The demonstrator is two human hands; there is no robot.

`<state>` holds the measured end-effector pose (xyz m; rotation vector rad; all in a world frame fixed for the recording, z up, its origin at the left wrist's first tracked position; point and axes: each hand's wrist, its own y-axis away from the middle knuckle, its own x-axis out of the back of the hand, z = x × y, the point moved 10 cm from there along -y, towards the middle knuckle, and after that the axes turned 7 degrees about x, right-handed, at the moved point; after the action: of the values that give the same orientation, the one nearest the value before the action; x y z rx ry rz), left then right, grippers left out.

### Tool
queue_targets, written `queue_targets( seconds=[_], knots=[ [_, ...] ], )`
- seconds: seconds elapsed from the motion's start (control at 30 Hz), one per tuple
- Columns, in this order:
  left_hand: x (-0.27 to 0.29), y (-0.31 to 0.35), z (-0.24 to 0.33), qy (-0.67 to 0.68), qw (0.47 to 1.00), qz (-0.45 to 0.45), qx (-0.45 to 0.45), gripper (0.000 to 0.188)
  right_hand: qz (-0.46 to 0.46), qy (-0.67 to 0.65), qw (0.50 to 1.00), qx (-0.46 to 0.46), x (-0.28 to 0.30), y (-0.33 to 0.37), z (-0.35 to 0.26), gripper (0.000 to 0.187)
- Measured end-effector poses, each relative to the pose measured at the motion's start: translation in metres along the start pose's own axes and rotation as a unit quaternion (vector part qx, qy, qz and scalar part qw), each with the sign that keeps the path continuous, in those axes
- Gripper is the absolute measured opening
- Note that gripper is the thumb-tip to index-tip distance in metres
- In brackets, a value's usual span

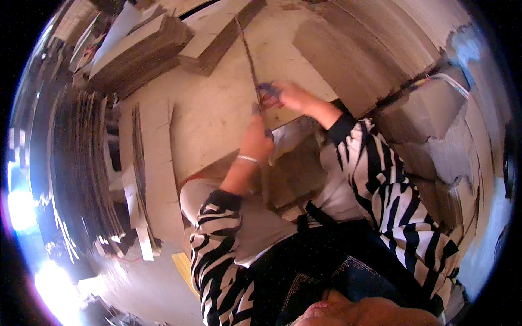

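- Brown cardboard sheets (pixel 81 168) stand packed on edge at the far left, beside a bright glare
- Flat cardboard stack (pixel 136 60) lies at the upper left, its layered edges facing the person
- Narrow cardboard pieces (pixel 155 157) lean near the tabletop's left edge, with a yellow object (pixel 185 269) farther down
- Pale tan tabletop (pixel 206 119) spreads under the work, bearing a second cardboard stack (pixel 217 41) toward its far side
- Black-and-white striped left sleeve (pixel 215 223) leads up to a light bracelet (pixel 248 159) at the wrist
- Long thin strip (pixel 248 51), dark along its length, runs from the far side of the tabletop down to both hands; its material is hard to tell
- Left hand (pixel 255 138) is at the strip's near part, fingers drawn in narrow; blur leaves it unclear how firmly they close
- Right hand (pixel 285 98) is just beyond the left, bent fingers at the strip, dark blue showing at the fingertips; I cannot tell whether they pinch it
- Whitish sheet (pixel 291 133) shows below the right hand
- Large brown cardboard pile (pixel 364 54) rises right of the tabletop, above the striped right sleeve (pixel 375 163)
- Crumpled brown and grey material (pixel 429 141) fills the far right
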<state>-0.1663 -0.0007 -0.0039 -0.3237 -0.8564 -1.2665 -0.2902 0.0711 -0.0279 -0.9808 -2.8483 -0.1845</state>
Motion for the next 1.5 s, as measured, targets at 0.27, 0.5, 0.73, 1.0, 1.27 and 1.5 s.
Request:
queue_targets(
  seconds=[0.27, 0.5, 0.73, 1.0, 1.27, 1.5],
  knots=[
    [0.269, 0.087, -0.022, -0.099, 0.936, 0.338, 0.008, 0.038, 0.172, -0.018, 0.985, -0.008, 0.071, 0.031, -0.024, 0.029],
    [0.343, 0.152, -0.18, -0.445, 0.803, 0.384, 0.098, 0.053, 0.16, 0.047, 0.986, 0.012, 0.071, 0.022, -0.016, 0.028],
    [0.288, 0.181, -0.349, -0.336, 0.873, 0.26, 0.24, 0.049, 0.16, 0.164, 0.973, 0.03, 0.107, 0.039, -0.026, 0.03],
    [0.292, 0.158, -0.305, -0.403, 0.809, 0.257, 0.342, 0.032, 0.23, 0.719, 0.653, -0.063, 0.172, 0.155, -0.028, 0.051],
    [0.202, 0.06, -0.211, -0.402, 0.868, 0.18, 0.23, 0.042, 0.267, 0.612, 0.742, -0.054, 0.21, 0.154, -0.043, 0.039],
    [0.192, 0.088, -0.234, -0.481, 0.839, 0.127, 0.221, 0.055, 0.25, 0.546, 0.799, -0.036, 0.186, 0.142, -0.052, 0.03]
  ],
)
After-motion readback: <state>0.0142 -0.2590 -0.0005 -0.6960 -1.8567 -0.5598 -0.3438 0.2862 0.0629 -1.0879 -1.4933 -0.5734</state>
